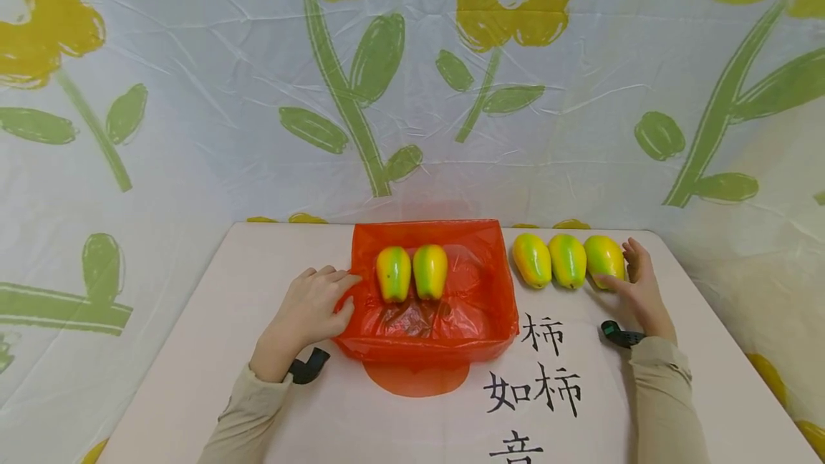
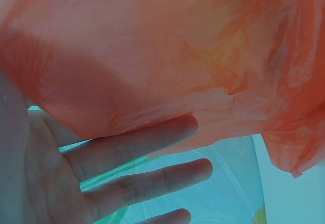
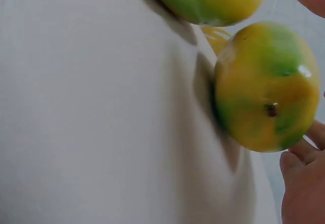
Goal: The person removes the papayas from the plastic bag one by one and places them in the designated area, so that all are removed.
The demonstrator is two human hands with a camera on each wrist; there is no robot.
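Observation:
My left hand is at the left side of a red, translucent plastic-lined box. In the left wrist view, its straight fingers lie spread by the red plastic. Two yellow-green papayas stand side by side inside the box. On the right, my right hand is spread around the rightmost papaya. The right wrist view shows fingers close against one side of that papaya and the thumb apart from it; whether the fingers touch is hard to tell.
Left of the rightmost papaya, a middle papaya and another papaya lie in a row beside the box. Black written characters mark the pale table. A flower-patterned sheet hangs behind the table's back edge.

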